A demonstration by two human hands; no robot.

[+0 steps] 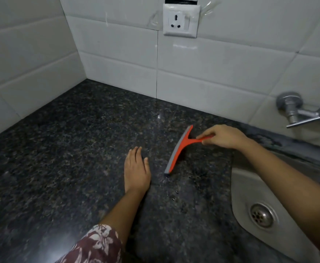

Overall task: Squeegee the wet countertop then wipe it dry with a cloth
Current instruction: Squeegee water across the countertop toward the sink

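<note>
An orange squeegee [180, 149] with a grey rubber blade rests blade-down on the dark speckled granite countertop [60, 149]. My right hand [221, 136] grips its handle from the right. My left hand [136, 168] lies flat on the counter, fingers together, just left of the blade and apart from it. Small water streaks and drops glint on the stone below the blade's near end. No cloth is in view.
A steel sink [254, 196] with a round drain [261, 215] sits at the right, under my right forearm. A chrome tap [295, 111] juts from the white tiled wall [193, 73]. A wall socket [181, 20] is above. The counter's corner lies at the back left.
</note>
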